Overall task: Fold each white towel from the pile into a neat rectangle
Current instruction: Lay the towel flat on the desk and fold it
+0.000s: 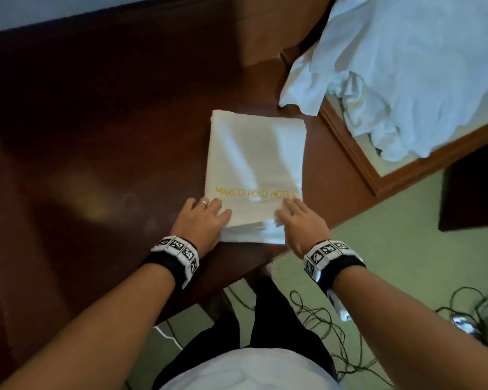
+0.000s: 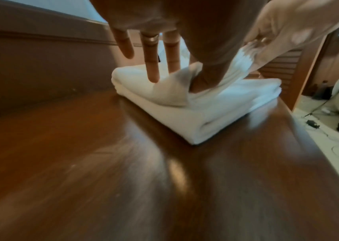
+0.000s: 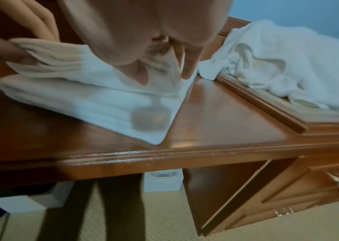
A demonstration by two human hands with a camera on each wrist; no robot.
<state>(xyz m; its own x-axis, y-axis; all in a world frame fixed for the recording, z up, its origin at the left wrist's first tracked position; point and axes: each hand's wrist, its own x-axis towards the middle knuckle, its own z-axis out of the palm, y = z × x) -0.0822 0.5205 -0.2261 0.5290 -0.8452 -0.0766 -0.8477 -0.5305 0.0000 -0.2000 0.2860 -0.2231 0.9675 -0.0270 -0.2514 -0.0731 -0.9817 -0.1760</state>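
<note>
A folded white towel with yellow "MARCO POLO HOTEL" lettering lies on the dark wooden desk, close to its near edge. My left hand pinches the towel's near left corner, thumb under the upper layers and fingers stretched over them. My right hand pinches the near right corner in the same way, its thumb tucked under the cloth. The gripped layers are lifted a little off the thick folded layers beneath. Whether those belong to one towel or to several, I cannot tell.
A loose pile of white towels lies crumpled at the back right, on a lower surface behind a raised wooden frame. The bare desk top stretches away to the left. Dark cables trail over the green carpet by my legs.
</note>
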